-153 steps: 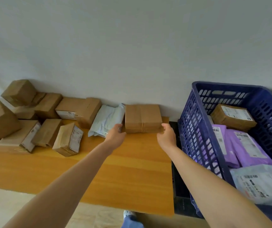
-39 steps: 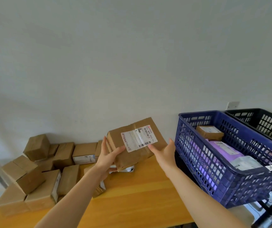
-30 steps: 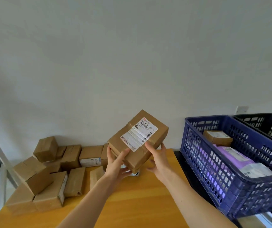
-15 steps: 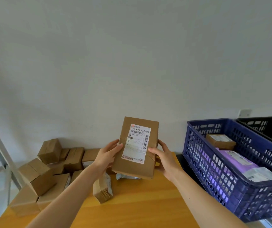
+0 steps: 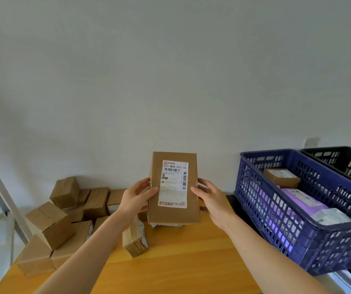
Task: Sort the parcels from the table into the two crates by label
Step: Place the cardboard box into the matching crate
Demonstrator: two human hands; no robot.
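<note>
Raised upright now, the parcel [image 5: 173,187] — label "523 M88 D55-05" — sits clamped between both hands [image 5: 211,200].

A plain pale wall [image 5: 170,71] rises behind a yellowish wooden table [image 5: 181,262].

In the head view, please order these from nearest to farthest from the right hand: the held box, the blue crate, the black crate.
From the right hand:
1. Held box, touching it on its left.
2. Blue crate, to its right.
3. Black crate, beyond the blue one, far right.
</note>
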